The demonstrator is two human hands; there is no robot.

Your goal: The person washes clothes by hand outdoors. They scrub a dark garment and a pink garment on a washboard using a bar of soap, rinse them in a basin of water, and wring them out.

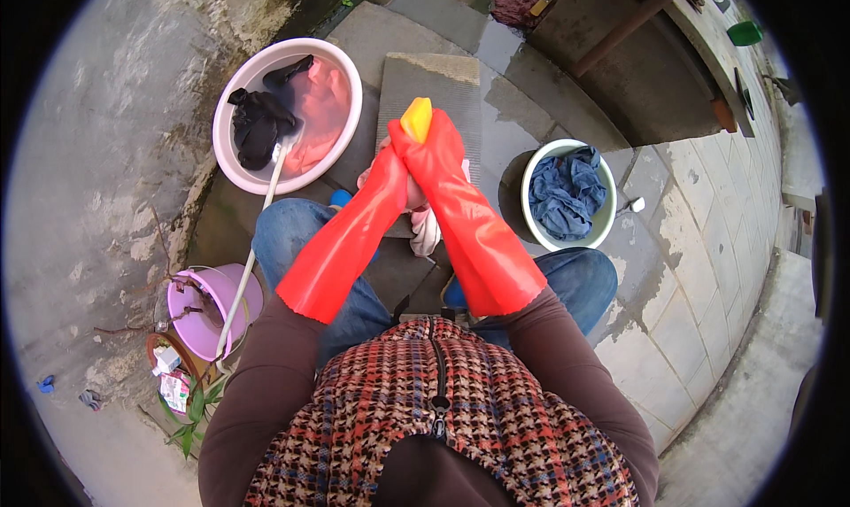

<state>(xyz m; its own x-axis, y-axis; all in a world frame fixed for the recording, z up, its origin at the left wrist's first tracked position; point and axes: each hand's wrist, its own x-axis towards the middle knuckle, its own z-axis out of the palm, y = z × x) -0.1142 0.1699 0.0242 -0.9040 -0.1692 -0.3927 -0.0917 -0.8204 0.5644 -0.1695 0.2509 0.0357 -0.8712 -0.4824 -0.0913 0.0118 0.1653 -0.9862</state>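
Both my hands wear long red rubber gloves and meet over a ribbed stone slab [431, 82]. A yellow bar [416, 120], seemingly laundry soap, sticks up between them. My right hand [435, 138] is closed around it. My left hand [397, 142] presses against the right one; whether it also grips the bar is hidden. Beneath the gloves lies pink and white wet cloth [425, 231], partly hidden by the forearms. To the left, a pink basin [221, 132] holds water with black cloth [255, 125] and pink cloth [322, 95]. At right, a pale green basin [526, 191] holds blue cloth [568, 191].
A white pipe or hose [249, 264] runs from the pink basin past a tilted purple bucket [247, 294] at lower left. A plant pot [153, 341] with litter stands by the rough wall [113, 142]. A stone block [631, 82] stands upper right on wet paving.
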